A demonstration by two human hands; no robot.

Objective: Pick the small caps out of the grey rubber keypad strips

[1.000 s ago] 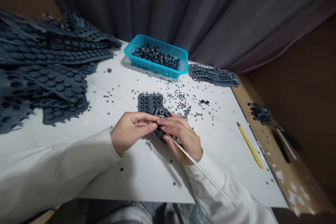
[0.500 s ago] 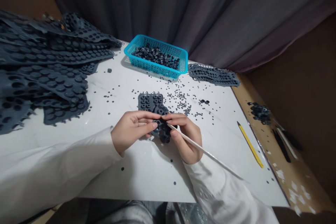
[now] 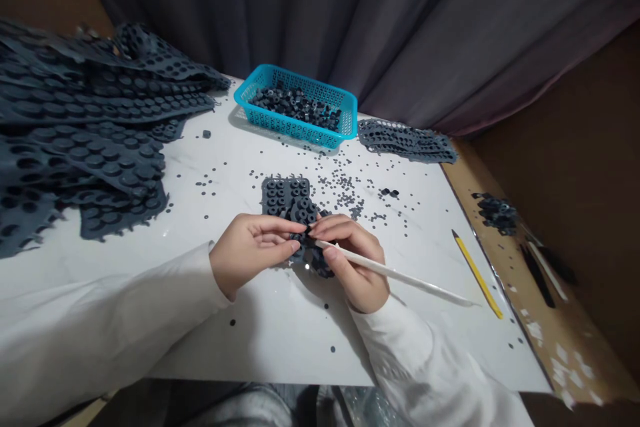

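My left hand (image 3: 253, 247) is closed, thumb and forefinger pinching the edge of a bunched dark grey rubber part (image 3: 303, 209) with round ring-shaped studs. My right hand (image 3: 357, 260) is closed around a slim white stick (image 3: 400, 275). The stick's near tip meets the rubber between both hands, and its other end points right over my sleeve. Fingertips hide the exact spot where it touches. Just behind the hands lies a flat dark grey studded rubber sheet (image 3: 276, 192), partly covered by the bunched piece.
A blue basket (image 3: 295, 132) of small dark rubber pieces stands at the back. Large studded rubber sheets (image 3: 100, 147) are heaped at left. Another perforated strip (image 3: 407, 141) lies back right. Tiny dark discs (image 3: 345, 187) are scattered mid-table. A yellow pencil-shaped tool (image 3: 477, 273) lies at right.
The white stick has swung to a flatter angle, its outer end moving up and right. The bunched rubber has turned slightly between my fingers. Both hands stay in nearly the same place.
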